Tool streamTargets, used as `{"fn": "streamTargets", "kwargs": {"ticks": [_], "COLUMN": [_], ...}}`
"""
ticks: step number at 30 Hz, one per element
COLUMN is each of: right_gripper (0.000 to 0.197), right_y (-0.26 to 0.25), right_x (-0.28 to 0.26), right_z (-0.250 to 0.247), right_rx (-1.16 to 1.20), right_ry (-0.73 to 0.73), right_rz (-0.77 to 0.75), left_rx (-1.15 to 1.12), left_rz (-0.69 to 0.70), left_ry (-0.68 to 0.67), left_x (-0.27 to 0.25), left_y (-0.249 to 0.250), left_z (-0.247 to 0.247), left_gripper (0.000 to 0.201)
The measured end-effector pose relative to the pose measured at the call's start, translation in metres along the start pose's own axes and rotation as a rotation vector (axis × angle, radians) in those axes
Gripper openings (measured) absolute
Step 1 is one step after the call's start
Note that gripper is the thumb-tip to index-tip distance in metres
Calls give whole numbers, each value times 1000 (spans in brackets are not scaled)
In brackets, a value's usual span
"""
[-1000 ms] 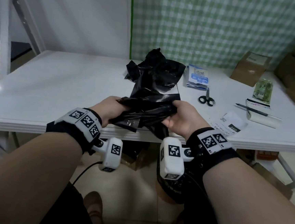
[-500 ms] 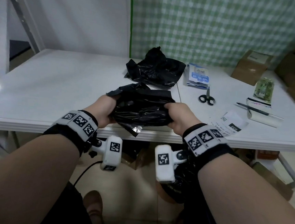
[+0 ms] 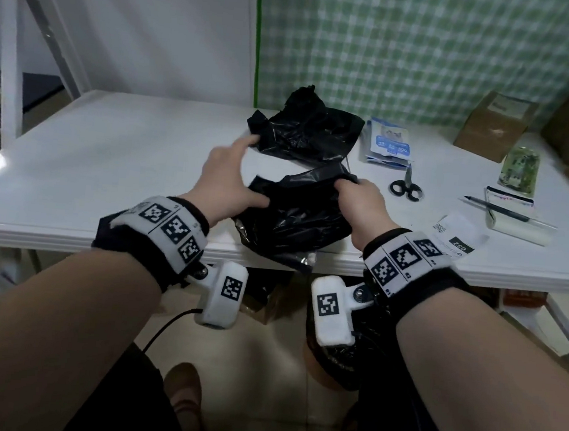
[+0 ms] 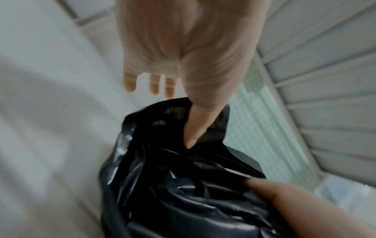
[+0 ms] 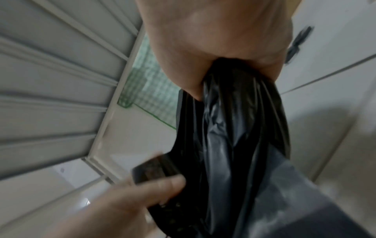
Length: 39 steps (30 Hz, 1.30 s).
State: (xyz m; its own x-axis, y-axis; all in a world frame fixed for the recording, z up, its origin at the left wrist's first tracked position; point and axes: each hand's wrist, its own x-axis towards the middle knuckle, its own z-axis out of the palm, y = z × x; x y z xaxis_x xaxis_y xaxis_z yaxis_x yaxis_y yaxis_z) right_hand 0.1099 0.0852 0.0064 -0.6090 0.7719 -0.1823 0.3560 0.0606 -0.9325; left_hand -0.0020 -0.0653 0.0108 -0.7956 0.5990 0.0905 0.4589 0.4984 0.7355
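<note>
The fingers of the right hand (image 3: 359, 206) curl tight round a bunched fold of the bag (image 3: 296, 223). The left hand (image 3: 226, 176) has straight, spread fingers, with only its thumb resting on the bag's left edge. The bag is black, glossy, crumpled plastic. It lies at the near edge of the table (image 3: 108, 165), with one corner hanging over. A second bag (image 3: 307, 131) lies behind it.
</note>
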Motion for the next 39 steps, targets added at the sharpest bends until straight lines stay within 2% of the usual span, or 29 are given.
{"fn": "streamTargets", "kwargs": {"ticks": [2,4,7,10,12,14,16,18,20,22,25,30,32,34,37,39], "right_gripper": [36,27,32,44,43,33,26,17,11,16,24,27,27,30,39,38], "right_y": [-2,-5,-6,-4,2,9,14,17,20,23,26,28,29,30,26,21], "right_x": [-2,-6,-11,-7,1,7,10,13,19,26,31,34,34,33,30,33], "right_z": [3,5,7,-2,-11,-19,-23,-28,-34,-39,-42,-42,-42,-40,-34,-29], "right_rx": [-95,-116,-100,-366,-658,-840,-893,-871,-797,-715,-672,-605,-560,-428,-238,-288], "right_ry": [-20,-68,-153,-177,-88,52,144,153,125,113,106,136,119,63,-52,-98], "right_rz": [-69,-143,-280,-400,-421,-402,-344,-253,-168,-106,-45,-4,-13,-71,-251,-364], "left_rx": [146,245,372,360,206,4,-41,-11,-50,-150,-265,-372,-215,38,303,375], "left_rz": [249,349,272,157,58,-32,-53,6,118,179,184,146,174,165,86,22], "left_ry": [-57,-152,-127,-61,-15,-1,-18,-59,-167,-314,-455,-501,-475,-410,-338,-325], "left_x": [0,3,9,13,14,14,13,12,9,5,2,-3,-1,5,17,23], "left_y": [16,25,25,23,20,17,15,14,17,20,21,29,31,28,22,19], "left_z": [5,14,24,22,17,14,13,13,10,7,5,6,9,12,18,23], "left_gripper": [87,75,46,23,16,12,15,27,44,51,56,45,52,59,66,67]}}
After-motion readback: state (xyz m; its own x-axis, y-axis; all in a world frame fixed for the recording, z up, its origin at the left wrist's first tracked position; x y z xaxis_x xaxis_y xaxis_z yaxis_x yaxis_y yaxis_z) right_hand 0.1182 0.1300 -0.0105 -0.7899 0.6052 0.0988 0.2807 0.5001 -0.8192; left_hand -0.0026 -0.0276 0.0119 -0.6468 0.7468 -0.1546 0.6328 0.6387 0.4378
